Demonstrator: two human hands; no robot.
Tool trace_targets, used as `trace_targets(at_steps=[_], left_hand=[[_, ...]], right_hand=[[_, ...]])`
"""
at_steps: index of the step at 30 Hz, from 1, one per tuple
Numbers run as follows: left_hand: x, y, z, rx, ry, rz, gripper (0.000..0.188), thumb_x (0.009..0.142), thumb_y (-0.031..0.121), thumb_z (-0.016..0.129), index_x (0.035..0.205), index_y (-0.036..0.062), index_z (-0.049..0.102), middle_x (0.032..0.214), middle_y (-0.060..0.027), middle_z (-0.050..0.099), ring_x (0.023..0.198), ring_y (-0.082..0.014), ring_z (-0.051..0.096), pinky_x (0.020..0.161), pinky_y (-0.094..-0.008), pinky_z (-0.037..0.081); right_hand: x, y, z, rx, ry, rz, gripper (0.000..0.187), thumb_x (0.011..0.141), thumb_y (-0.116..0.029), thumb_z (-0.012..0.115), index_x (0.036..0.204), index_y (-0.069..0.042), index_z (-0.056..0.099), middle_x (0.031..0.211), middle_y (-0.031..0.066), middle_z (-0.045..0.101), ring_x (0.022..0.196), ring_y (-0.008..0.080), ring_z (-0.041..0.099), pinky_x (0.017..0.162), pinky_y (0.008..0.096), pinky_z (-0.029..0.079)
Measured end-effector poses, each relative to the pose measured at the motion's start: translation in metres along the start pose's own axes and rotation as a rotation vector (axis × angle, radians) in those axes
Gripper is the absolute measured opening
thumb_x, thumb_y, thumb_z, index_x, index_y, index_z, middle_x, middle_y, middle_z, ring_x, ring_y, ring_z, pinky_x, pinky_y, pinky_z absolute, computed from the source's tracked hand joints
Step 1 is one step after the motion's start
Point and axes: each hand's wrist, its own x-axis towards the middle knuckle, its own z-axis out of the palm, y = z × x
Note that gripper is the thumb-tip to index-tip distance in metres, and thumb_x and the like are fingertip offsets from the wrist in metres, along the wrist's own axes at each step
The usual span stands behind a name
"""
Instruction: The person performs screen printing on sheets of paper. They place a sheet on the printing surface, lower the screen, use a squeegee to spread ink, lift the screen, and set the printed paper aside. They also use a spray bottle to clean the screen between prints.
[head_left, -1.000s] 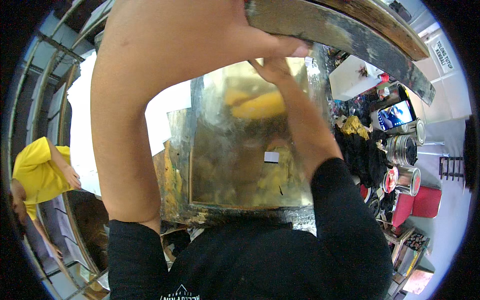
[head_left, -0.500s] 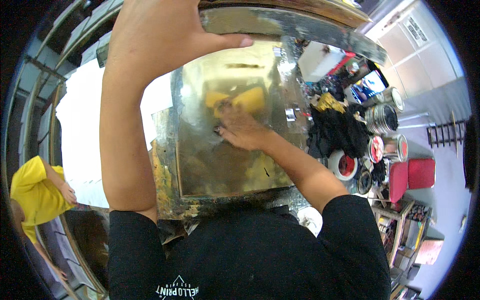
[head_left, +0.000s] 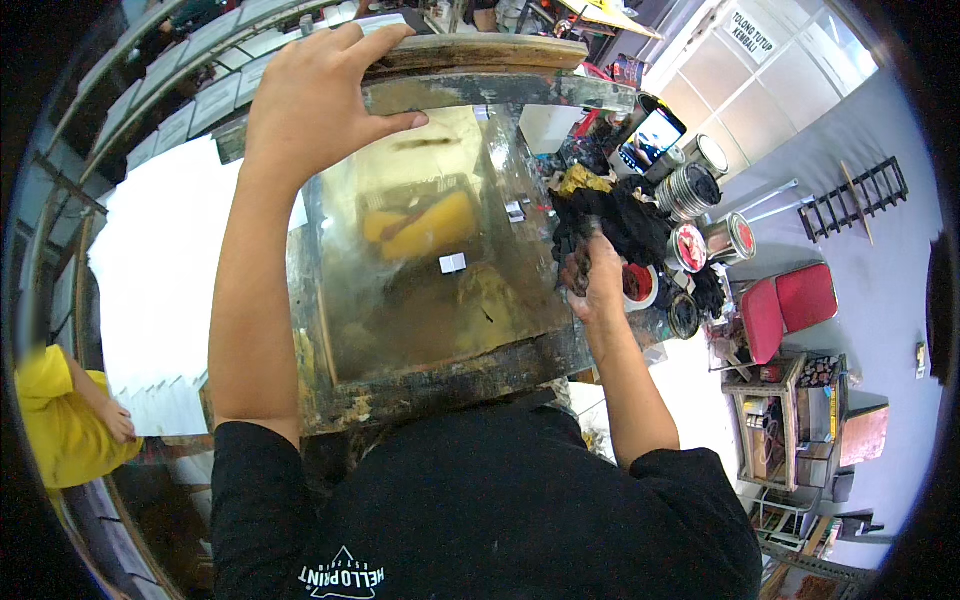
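My left hand (head_left: 325, 90) is closed over the top of a wooden screen frame (head_left: 480, 52), with the thumb stretched along the near side. Below it lies a flat, shiny brownish-gold panel (head_left: 400, 320) with a yellow shape (head_left: 420, 228) showing on it. A small white square (head_left: 452, 263) sits near the panel's middle. Off the panel's right edge, my right hand (head_left: 597, 280) is against a heap of black cloth (head_left: 630, 225). Its fingers are dark-smudged and look curled; what they hold, if anything, blends into the black cloth.
White sheets (head_left: 160, 290) are stacked at the left, near a person in a yellow shirt (head_left: 70, 420). Around the black cloth stand ink tins (head_left: 690, 195), an open red-filled tub (head_left: 640, 287) and a lit phone (head_left: 652, 140). A red chair (head_left: 790, 305) is farther right.
My right hand has left the panel's middle and moved right to the black cloth. My left hand keeps its hold on the frame. The view has shifted, and the small white square now shows.
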Motion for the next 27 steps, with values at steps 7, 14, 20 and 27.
trace_targets(at_steps=[7, 14, 20, 27], left_hand=[[-0.022, 0.01, 0.002, 0.013, -0.033, -0.011, 0.076, 0.07, 0.059, 0.085, 0.133, 0.0212, 0.064, 0.096, -0.0046, 0.065, 0.097, -0.0259, 0.065, 0.086, -0.042, 0.05], [-0.026, 0.015, 0.004, -0.021, -0.009, -0.004, 0.077, 0.068, 0.051, 0.087, 0.134, 0.018, 0.065, 0.095, -0.0084, 0.063, 0.095, -0.0319, 0.063, 0.084, -0.0458, 0.049], [-0.026, 0.022, 0.005, -0.047, -0.079, -0.042, 0.083, 0.065, 0.051, 0.089, 0.137, 0.019, 0.063, 0.093, -0.008, 0.061, 0.093, -0.0304, 0.062, 0.084, -0.0435, 0.048], [-0.018, 0.014, -0.003, -0.061, -0.068, -0.085, 0.112, 0.062, 0.05, 0.091, 0.157, 0.0182, 0.042, 0.097, -0.0084, 0.064, 0.093, -0.03, 0.062, 0.084, -0.0434, 0.047]], right_hand=[[-0.039, 0.007, 0.017, 0.348, -0.395, 0.242, 0.016, 0.101, -0.016, 0.061, 0.115, -0.008, 0.063, 0.104, 0.0052, 0.064, 0.084, 0.0173, 0.056, 0.071, 0.0278, 0.049], [-0.002, 0.071, -0.035, 0.383, -0.753, 0.272, 0.031, 0.109, -0.029, 0.043, 0.102, -0.006, 0.063, 0.093, 0.0057, 0.067, 0.068, 0.0176, 0.056, 0.063, 0.0306, 0.047], [-0.031, -0.059, 0.02, -1.15, -0.113, -1.452, 0.029, 0.102, -0.026, 0.047, 0.101, -0.001, 0.062, 0.097, 0.0155, 0.062, 0.099, 0.0311, 0.058, 0.092, 0.0425, 0.044], [-0.027, -0.119, 0.214, -1.264, -0.33, -1.839, 0.027, 0.09, -0.033, 0.069, 0.097, -0.007, 0.066, 0.103, 0.0139, 0.068, 0.098, 0.0335, 0.065, 0.088, 0.0498, 0.045]])
